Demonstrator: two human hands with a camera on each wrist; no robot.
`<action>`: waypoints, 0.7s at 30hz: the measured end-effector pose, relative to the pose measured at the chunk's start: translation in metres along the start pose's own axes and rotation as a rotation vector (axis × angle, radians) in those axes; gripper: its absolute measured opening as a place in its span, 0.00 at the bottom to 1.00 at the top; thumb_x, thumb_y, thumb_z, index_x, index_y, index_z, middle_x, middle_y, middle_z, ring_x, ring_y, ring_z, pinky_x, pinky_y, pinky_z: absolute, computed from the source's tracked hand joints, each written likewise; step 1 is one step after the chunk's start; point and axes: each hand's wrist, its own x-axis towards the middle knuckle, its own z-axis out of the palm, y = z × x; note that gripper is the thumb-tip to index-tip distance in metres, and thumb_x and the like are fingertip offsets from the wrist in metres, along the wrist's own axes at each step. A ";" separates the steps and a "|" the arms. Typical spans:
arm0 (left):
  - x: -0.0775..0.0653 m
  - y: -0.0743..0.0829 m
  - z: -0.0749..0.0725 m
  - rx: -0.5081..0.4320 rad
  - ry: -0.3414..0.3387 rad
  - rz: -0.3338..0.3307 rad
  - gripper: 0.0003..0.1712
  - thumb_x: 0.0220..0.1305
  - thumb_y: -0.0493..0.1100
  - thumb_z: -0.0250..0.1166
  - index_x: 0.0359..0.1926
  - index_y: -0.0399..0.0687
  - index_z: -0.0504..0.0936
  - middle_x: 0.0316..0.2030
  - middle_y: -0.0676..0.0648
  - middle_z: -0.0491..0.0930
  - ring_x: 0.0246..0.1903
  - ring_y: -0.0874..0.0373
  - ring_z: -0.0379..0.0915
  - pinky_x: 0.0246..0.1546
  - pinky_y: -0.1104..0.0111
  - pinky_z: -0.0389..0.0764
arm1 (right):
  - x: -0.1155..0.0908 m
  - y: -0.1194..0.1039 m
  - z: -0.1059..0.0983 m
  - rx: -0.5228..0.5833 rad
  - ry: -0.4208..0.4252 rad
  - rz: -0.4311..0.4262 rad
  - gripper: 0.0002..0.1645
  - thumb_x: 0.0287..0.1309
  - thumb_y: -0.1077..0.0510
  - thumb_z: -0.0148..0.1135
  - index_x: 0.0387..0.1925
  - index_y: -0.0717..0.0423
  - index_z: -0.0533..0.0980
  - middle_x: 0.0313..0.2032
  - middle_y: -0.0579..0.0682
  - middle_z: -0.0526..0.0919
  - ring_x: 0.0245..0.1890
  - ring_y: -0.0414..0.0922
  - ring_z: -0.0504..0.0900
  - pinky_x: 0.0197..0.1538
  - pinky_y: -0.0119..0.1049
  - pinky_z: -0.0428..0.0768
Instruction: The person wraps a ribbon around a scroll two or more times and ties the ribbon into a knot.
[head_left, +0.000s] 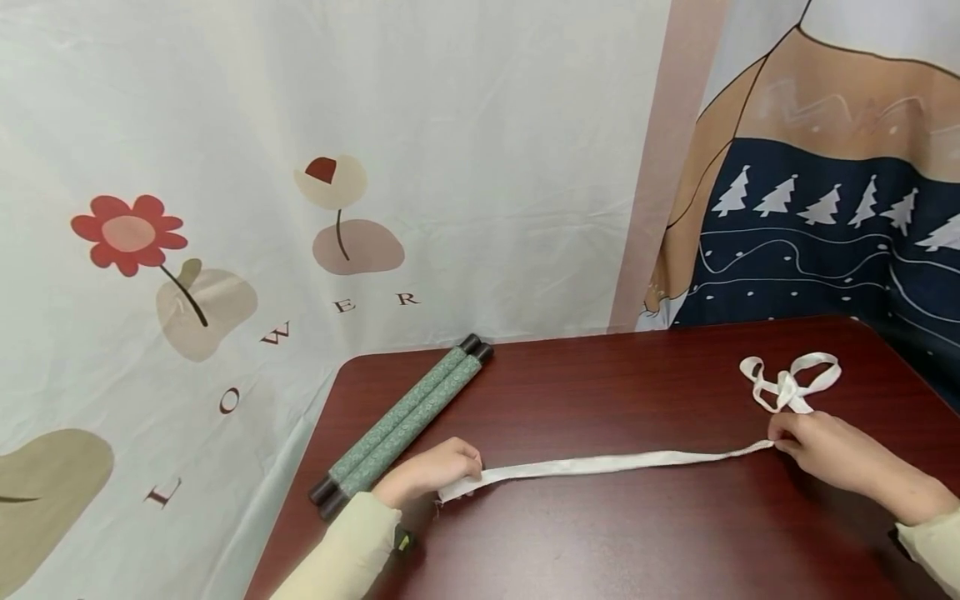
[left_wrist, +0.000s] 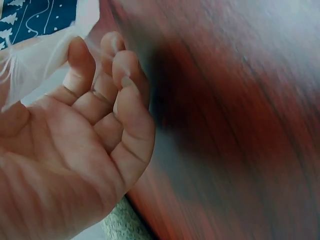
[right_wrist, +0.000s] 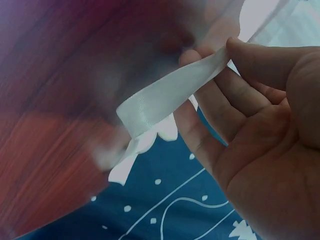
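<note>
A long white ribbon (head_left: 600,464) stretches between the two hands just over the table. Near its frayed end the left hand (head_left: 435,468) pinches it; loose threads trail across the palm side in the left wrist view. Farther right, the right hand (head_left: 836,454) pinches the ribbon between thumb and fingertips. Past that grip the rest of the ribbon (head_left: 795,387) lies in loose loops on the tabletop. In the right wrist view a flat length of ribbon (right_wrist: 160,100) hangs from the pinch.
Two green patterned rods (head_left: 408,417) with black ends lie side by side at the table's left edge, close to the left hand. The dark red wooden table (head_left: 585,392) meets a white curtain (head_left: 487,167) printed with flowers. A navy tree-patterned cloth (head_left: 795,250) hangs at the back right.
</note>
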 end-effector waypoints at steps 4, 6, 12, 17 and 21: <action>-0.004 -0.001 -0.006 -0.074 -0.045 -0.035 0.07 0.50 0.35 0.55 0.22 0.35 0.78 0.15 0.44 0.74 0.14 0.57 0.68 0.13 0.70 0.68 | -0.003 0.003 -0.005 -0.010 0.043 -0.005 0.14 0.46 0.68 0.66 0.26 0.45 0.74 0.21 0.37 0.72 0.20 0.33 0.66 0.23 0.35 0.70; -0.007 -0.002 -0.008 -0.086 -0.058 -0.039 0.08 0.51 0.36 0.56 0.22 0.35 0.77 0.15 0.43 0.74 0.15 0.56 0.69 0.14 0.69 0.69 | -0.004 0.005 -0.005 -0.012 0.057 -0.011 0.15 0.45 0.68 0.66 0.25 0.44 0.74 0.21 0.37 0.72 0.20 0.33 0.66 0.23 0.35 0.70; -0.010 -0.006 -0.013 0.057 -0.046 -0.008 0.07 0.54 0.36 0.59 0.23 0.42 0.81 0.13 0.47 0.73 0.13 0.58 0.66 0.12 0.69 0.67 | -0.009 0.008 0.002 0.000 -0.013 0.000 0.17 0.41 0.68 0.68 0.23 0.41 0.74 0.22 0.36 0.74 0.21 0.34 0.67 0.24 0.36 0.71; -0.010 -0.013 -0.017 0.169 0.020 0.033 0.07 0.54 0.36 0.61 0.22 0.45 0.82 0.11 0.55 0.68 0.10 0.65 0.61 0.09 0.73 0.64 | -0.013 0.010 0.005 0.007 -0.034 0.027 0.15 0.36 0.68 0.69 0.26 0.47 0.77 0.22 0.37 0.74 0.22 0.35 0.68 0.24 0.38 0.72; -0.010 -0.020 -0.020 0.208 0.081 0.036 0.08 0.53 0.35 0.62 0.20 0.48 0.82 0.10 0.57 0.67 0.09 0.66 0.61 0.08 0.74 0.64 | -0.016 0.014 0.007 -0.037 0.049 -0.022 0.19 0.32 0.69 0.70 0.23 0.42 0.75 0.22 0.35 0.71 0.22 0.33 0.67 0.24 0.37 0.72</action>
